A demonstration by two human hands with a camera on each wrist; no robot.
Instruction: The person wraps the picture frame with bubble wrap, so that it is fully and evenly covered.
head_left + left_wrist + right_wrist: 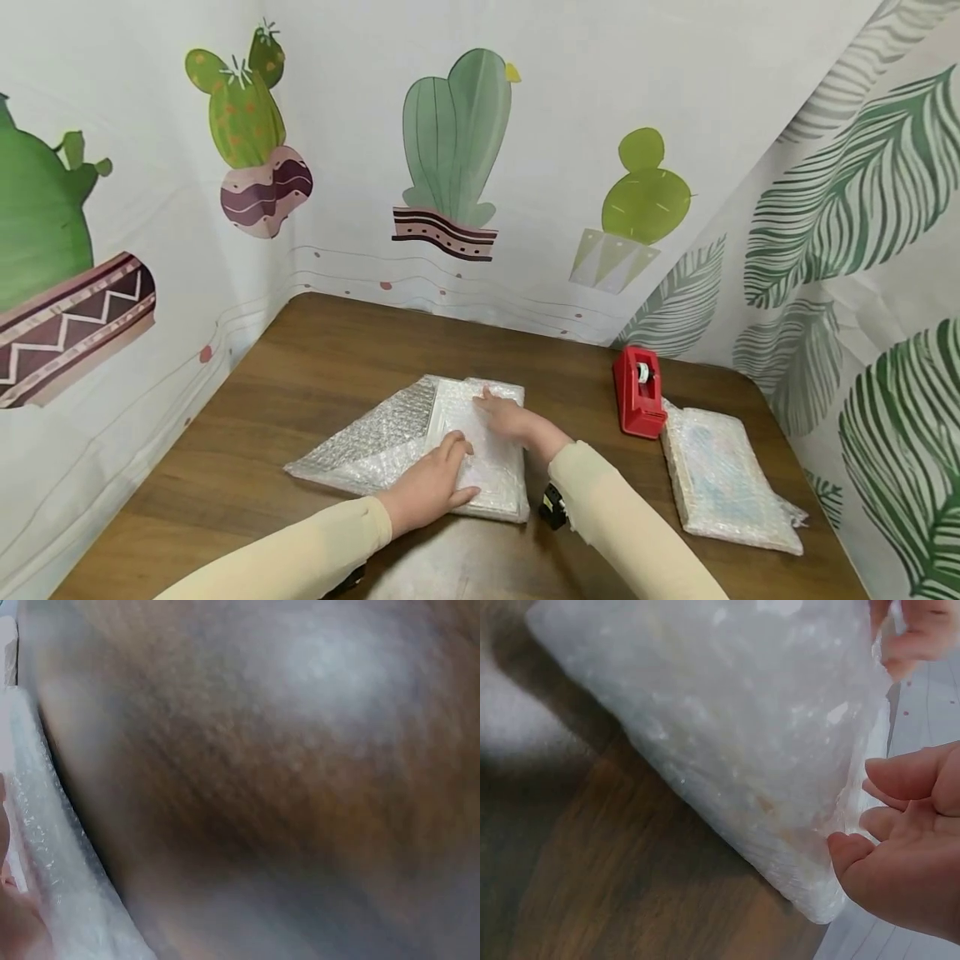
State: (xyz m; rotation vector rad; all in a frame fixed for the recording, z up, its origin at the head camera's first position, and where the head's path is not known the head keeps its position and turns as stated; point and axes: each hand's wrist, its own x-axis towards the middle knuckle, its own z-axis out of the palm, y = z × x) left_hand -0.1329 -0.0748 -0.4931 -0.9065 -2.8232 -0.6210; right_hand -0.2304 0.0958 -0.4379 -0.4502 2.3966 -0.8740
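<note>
A flat rectangular package [487,467] in clear bubble wrap lies on the table in front of me. To its left, a loose flap of bubble wrap [367,437] spreads out to a point. My left hand [431,483] rests on the package's left side, thumb and fingers apart. Farther up, my right hand [510,417] reaches over the right side with its fingers on the top face. Seen from the right wrist, the right hand [907,840] has bent fingers at the wrap's edge, with a gap between thumb and fingers. The left wrist view catches mostly blurred tabletop and the package's wrapped edge [56,847].
A red tape dispenser [640,392] stands to the right on the brown wooden table [300,358]. Beside it lies another bubble-wrapped package [720,475] with a bluish picture showing through. Cloth walls [555,108] printed with cacti and leaves border the table's back and sides.
</note>
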